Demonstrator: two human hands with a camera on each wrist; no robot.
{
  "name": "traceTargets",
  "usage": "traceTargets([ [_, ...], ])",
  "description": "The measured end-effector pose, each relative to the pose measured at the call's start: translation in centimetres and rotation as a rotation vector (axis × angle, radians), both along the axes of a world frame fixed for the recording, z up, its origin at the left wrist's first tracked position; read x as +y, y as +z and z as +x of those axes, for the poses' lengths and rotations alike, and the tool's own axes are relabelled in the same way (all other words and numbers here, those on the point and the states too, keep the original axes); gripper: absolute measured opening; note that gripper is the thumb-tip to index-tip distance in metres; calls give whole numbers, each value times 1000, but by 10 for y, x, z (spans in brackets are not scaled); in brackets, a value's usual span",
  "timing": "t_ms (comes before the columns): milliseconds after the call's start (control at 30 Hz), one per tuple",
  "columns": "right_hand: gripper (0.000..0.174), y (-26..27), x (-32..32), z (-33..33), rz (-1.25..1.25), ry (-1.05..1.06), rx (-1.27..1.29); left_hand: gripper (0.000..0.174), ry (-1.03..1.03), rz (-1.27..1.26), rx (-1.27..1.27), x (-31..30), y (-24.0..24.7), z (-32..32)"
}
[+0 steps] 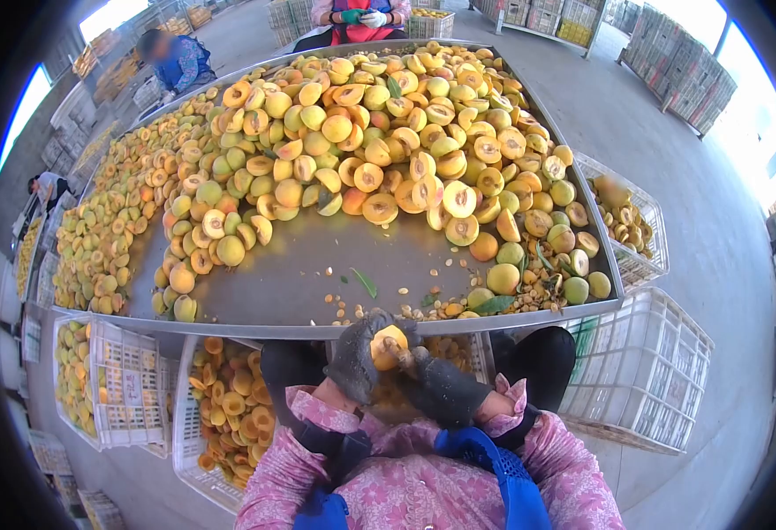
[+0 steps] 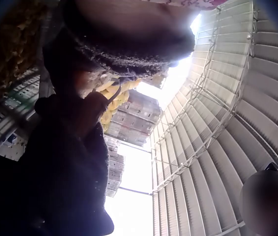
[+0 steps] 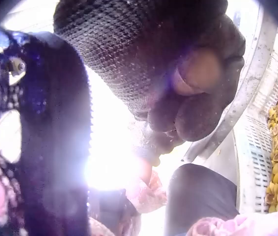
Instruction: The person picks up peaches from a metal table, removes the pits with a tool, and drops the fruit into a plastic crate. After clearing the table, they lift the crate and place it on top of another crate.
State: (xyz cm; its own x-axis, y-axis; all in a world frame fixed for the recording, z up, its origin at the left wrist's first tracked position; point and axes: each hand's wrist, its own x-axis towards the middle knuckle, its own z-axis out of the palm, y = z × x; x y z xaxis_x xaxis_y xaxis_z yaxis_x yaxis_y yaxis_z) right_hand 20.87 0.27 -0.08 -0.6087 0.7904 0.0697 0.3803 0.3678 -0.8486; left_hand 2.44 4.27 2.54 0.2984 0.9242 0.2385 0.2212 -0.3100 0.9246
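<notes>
Both hands wear dark, dirty knit gloves and meet just in front of the table's near edge. My left hand [image 1: 357, 358] grips a yellow peach half [image 1: 388, 347], its pale flesh facing up. Close against that fruit, my right hand [image 1: 448, 389] is curled round a pitting tool. The tool's round handle end [image 3: 198, 73] pokes out of the fist in the right wrist view. A thin curved blade [image 2: 116, 92] shows between the hands in the left wrist view. On the metal table [image 1: 273, 274] lies a large heap of peach halves [image 1: 379, 177], many with pits showing.
Loose pits and a green leaf [image 1: 364, 283] lie near the table's front edge. Below it stands a crate of peach halves [image 1: 229, 397]. A white crate [image 1: 639, 362] stands at the right, another crate [image 1: 132, 389] at the left. Other people sit at the table's far side.
</notes>
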Motion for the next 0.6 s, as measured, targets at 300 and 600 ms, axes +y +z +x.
traceTargets([
  [300, 47, 10, 2, -3, -68, -69, -95, 45, 9, 118, 234, 2, -11, 3],
  [600, 57, 3, -1, -15, 22, -223, -16, 34, 48, -440, -763, -12, -10, 25],
])
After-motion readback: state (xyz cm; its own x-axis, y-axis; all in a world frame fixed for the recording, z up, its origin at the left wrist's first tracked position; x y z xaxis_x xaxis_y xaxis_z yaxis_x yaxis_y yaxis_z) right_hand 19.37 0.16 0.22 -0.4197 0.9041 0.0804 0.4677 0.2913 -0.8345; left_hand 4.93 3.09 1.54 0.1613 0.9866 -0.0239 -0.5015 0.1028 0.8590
